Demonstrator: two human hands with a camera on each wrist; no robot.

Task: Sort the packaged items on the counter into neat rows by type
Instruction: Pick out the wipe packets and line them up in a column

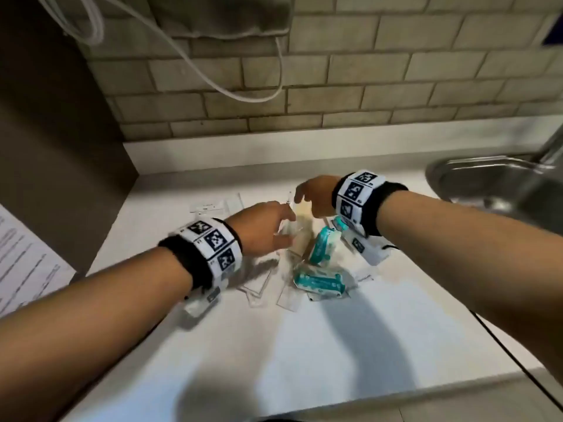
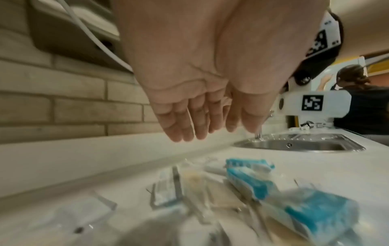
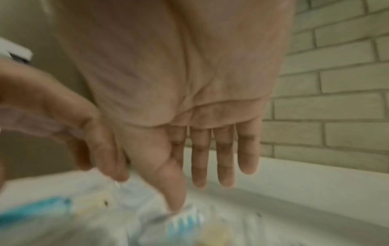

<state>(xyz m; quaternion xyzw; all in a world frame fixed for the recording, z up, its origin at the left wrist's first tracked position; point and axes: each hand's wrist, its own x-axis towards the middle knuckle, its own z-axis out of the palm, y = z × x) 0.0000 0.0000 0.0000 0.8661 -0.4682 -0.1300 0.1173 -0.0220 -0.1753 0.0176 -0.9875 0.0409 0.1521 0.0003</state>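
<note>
Lying in a loose heap near the middle of the white counter [image 1: 304, 345] were the packaged items: teal-and-white wrapped packs [image 1: 320, 283], a pale yellowish sachet [image 1: 300, 229] in crinkled clear film, and flat clear sleeves [image 1: 259, 284] fanned out on the near left side of the heap. Another clear sleeve [image 1: 233, 204] lay a little apart toward the wall. The left hand [image 1: 262, 226] hung over the left edge of the heap with its fingers [image 2: 179, 126] straight, close together and pointing down, palm bare in its wrist view; from the head view the fingertips blurred into the film of the yellowish sachet, so whether they touched it could not be told. The right hand [image 1: 313, 194] hovered just behind the heap, its four fingers [image 3: 225, 158] straight and slightly spread, gripping nothing, while the thumb [image 3: 168, 179] reached down to a blue-and-white striped wrapper edge [image 3: 185, 221]; blur hid whether it pressed on it. Both wrists wore black bands with white checkered marker tags. A round steel sink [image 1: 493, 184] sat at the right end of the counter, pale brick tile [image 1: 365, 86] covered the wall behind, a white cord [image 1: 213, 77] looped down it, and a printed sheet [image 1: 24, 263] lay at the far left.
</note>
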